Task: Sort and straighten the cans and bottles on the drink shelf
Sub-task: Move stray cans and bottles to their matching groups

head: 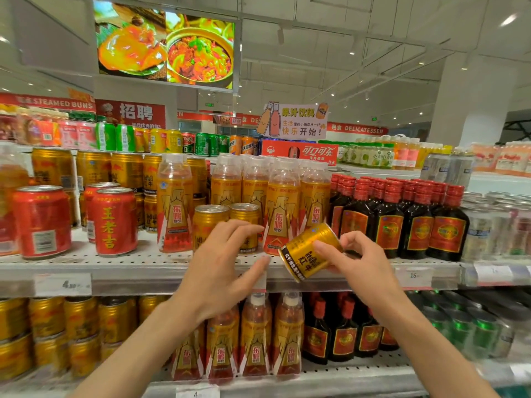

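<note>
My right hand [359, 262] grips a gold Red Bull can [309, 252], tilted with its base toward me, in front of the middle shelf [143, 268]. My left hand [227, 265] is open with fingers spread, reaching toward two gold cans [208, 222] standing among the orange-labelled plastic bottles [283, 208]. One more such bottle [174, 202] stands alone to the left. Red cans [115, 222] stand further left, with gold cans [126, 170] stacked behind them. Dark bottles with red caps [416, 222] fill the right.
The lower shelf [316, 377] holds gold cans, orange-labelled bottles, dark bottles and green cans. Silver cans [494, 222] stand at the far right. Price tags line the shelf edge. Behind are further drink shelves, a red Coca-Cola box and a hanging food screen.
</note>
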